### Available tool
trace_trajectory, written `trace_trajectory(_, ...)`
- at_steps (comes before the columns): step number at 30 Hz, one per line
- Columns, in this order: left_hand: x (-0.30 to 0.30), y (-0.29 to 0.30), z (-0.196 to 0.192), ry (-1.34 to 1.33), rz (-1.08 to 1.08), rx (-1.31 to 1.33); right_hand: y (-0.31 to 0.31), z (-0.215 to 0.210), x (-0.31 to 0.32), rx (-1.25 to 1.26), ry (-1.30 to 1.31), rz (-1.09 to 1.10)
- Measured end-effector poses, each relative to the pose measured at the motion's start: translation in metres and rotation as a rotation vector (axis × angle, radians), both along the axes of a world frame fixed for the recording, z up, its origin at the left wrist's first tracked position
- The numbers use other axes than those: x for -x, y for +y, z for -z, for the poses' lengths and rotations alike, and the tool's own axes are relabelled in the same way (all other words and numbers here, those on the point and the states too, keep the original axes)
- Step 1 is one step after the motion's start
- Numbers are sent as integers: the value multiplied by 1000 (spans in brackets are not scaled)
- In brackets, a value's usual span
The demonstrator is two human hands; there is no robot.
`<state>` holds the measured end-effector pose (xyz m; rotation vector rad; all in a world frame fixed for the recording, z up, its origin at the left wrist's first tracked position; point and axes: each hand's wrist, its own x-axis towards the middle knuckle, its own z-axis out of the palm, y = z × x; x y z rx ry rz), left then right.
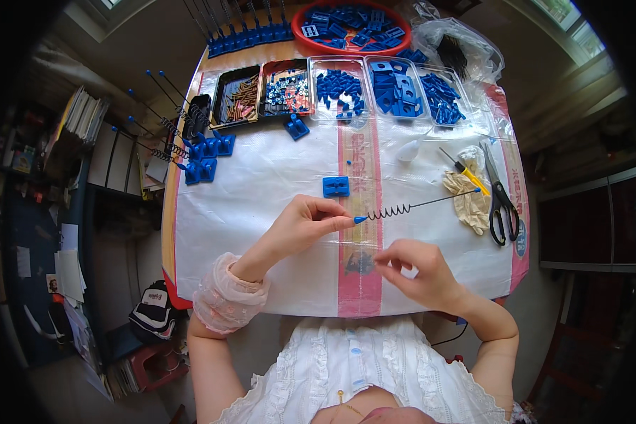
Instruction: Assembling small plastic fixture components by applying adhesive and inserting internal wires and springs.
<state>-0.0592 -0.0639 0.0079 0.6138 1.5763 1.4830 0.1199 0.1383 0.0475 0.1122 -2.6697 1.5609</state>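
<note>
Between thumb and forefinger, my left hand point(300, 222) pinches a blue cone tip point(360, 220) at one end of a black spring rod point(390, 211). The rod is coiled near my fingers, then runs straight to the right and ends in a small blue cap point(478, 189). My right hand point(425, 274) is below the coil, apart from it, with thumb and forefinger pressed together; anything held there is too small to make out. Just beyond my left hand lies a blue square base point(336, 186), with a tiny blue piece point(349, 162) behind it.
Trays of brown screws point(242, 99), small metal-and-blue parts point(287, 92) and blue plastic pieces point(396, 88) line the back, before a red basin point(297, 32). Assembled spring pieces point(201, 169) stand left. Scissors point(500, 205), a yellow-handled screwdriver point(470, 177) and a beige glove point(470, 208) lie right.
</note>
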Motion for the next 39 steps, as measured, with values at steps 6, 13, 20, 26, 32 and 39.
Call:
trace_trajectory(6,-9,2,6,-181,-62,-125,5,11,41,440,0,164)
trace_trajectory(13,-13,4,17,-39,-219,-153,-3,13,70,657,-10,183)
trace_trajectory(20,-15,5,22,185,-331,-183,-5,22,75,586,-37,160)
trace_trajectory(26,-17,6,19,221,-367,-214,-5,29,76,641,52,151)
trace_trajectory(32,-15,9,37,169,-341,-275,-5,33,74,644,114,121)
trace_trajectory(39,-12,6,15,295,-306,-198,0,14,73,414,104,166)
